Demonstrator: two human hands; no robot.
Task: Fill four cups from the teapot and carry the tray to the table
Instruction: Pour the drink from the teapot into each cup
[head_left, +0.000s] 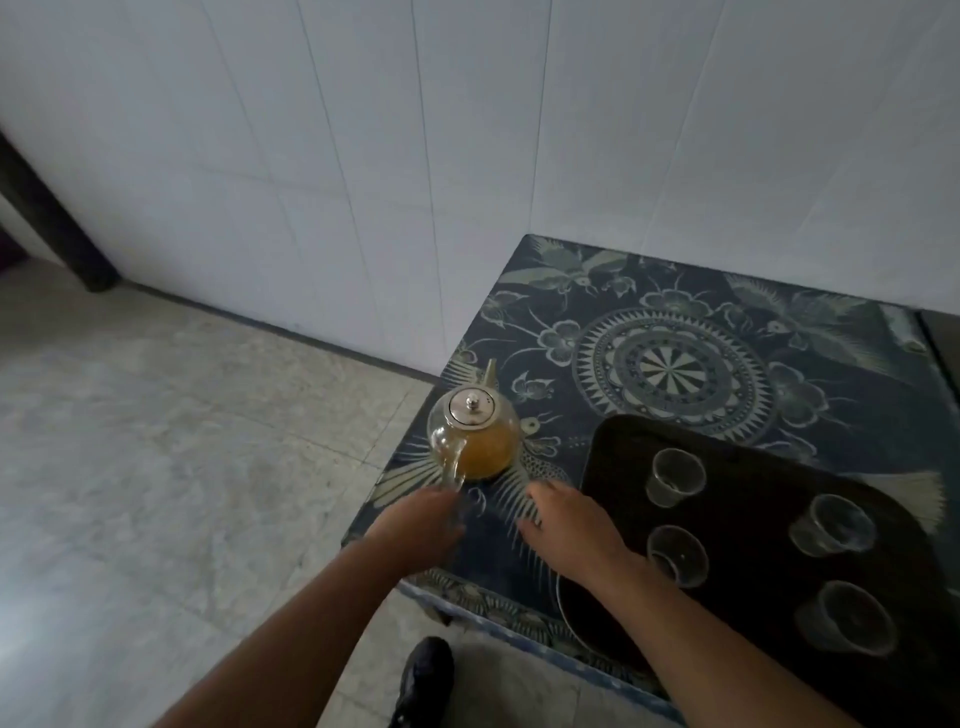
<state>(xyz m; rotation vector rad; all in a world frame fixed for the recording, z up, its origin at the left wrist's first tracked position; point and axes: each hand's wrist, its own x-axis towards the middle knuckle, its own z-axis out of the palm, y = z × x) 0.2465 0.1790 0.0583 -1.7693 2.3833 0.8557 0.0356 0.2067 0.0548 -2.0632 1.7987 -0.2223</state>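
Observation:
A glass teapot (474, 435) with amber tea and a metal lid stands at the left edge of the patterned table (530, 312). My left hand (421, 525) is at the lower end of its glass handle; blur hides the fingers' grip. With its fingers spread, my right hand (563, 525) lies on the cloth between the teapot and the black tray (753, 519). On the tray are clear cups that look empty: one at the back left (675, 475), one at the front left (678, 553), one at the back right (831, 525) and one nearest me (847, 616).
The table stands against a white tiled wall (467, 156). To its left is pale tiled floor (156, 467). My dark shoe (423, 675) is by the table's near corner. The tray overhangs the table's front edge slightly.

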